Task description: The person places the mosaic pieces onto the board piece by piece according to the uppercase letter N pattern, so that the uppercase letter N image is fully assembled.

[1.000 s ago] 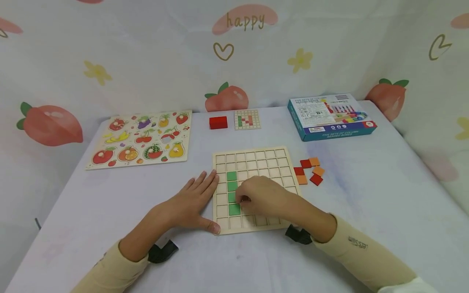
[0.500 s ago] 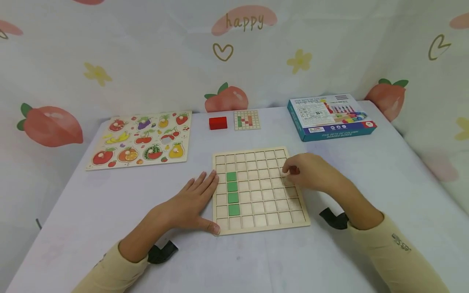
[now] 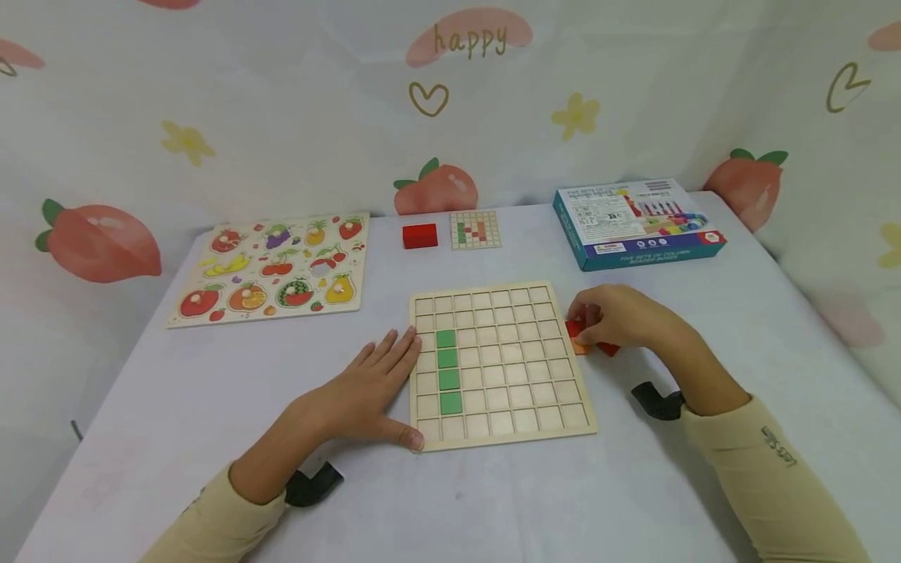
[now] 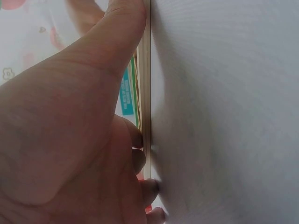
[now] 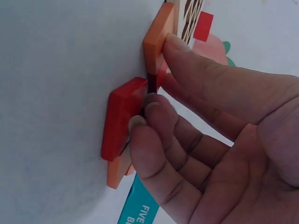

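My left hand [image 3: 366,391] lies flat with fingers spread, fingertips at the left edge of a wooden grid board [image 3: 503,443] and thumb on its near left corner. A column of several green square tiles [image 3: 449,380] fills cells on the board's left side. Right of the board, my right hand [image 3: 622,317] is over a group of loose tiles and partly hides them. In the right wrist view its thumb touches an orange tile [image 5: 159,35], while the bent fingertips are right beside a red tile [image 5: 122,119]; a gap shows between thumb and fingers.
A fruit knob puzzle [image 3: 281,270] lies at the back left. Behind the board are a red block [image 3: 419,236] and a small card with a coloured grid pattern [image 3: 475,231]. A teal-edged cardboard box [image 3: 640,227] sits at the back right, against the fruit-printed cloth backdrop.
My right hand has moved from beside the green tiles, across the board, to the loose tiles on the right. My left hand stays at the board's edge.
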`<action>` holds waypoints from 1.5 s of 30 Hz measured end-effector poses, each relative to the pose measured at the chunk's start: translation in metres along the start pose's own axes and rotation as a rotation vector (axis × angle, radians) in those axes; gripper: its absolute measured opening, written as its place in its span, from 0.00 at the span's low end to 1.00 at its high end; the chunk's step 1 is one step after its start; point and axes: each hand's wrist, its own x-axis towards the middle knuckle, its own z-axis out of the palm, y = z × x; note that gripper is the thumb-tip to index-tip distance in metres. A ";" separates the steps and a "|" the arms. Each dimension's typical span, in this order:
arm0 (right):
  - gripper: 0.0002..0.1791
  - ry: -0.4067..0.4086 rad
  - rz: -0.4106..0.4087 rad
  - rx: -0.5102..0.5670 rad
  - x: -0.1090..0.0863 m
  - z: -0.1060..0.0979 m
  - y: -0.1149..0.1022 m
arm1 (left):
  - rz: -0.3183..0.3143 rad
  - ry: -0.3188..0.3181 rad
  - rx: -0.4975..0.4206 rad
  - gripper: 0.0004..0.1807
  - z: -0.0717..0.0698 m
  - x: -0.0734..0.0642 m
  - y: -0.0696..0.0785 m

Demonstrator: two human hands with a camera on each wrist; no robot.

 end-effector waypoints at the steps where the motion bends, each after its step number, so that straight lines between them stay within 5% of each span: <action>1: 0.18 -0.001 0.002 0.004 0.000 0.000 0.000 | 0.001 0.000 0.000 0.74 0.000 0.000 0.000; 21: 0.02 0.075 -0.058 0.033 -0.002 0.000 0.001 | 0.002 -0.002 0.004 0.74 -0.001 0.001 -0.001; 32: 0.06 0.144 -0.016 0.109 -0.005 -0.004 -0.003 | 0.004 0.000 -0.003 0.74 -0.001 0.000 -0.001; 45: 0.04 0.073 -0.184 0.211 0.005 0.005 -0.028 | 0.007 0.007 -0.007 0.74 0.001 0.000 -0.002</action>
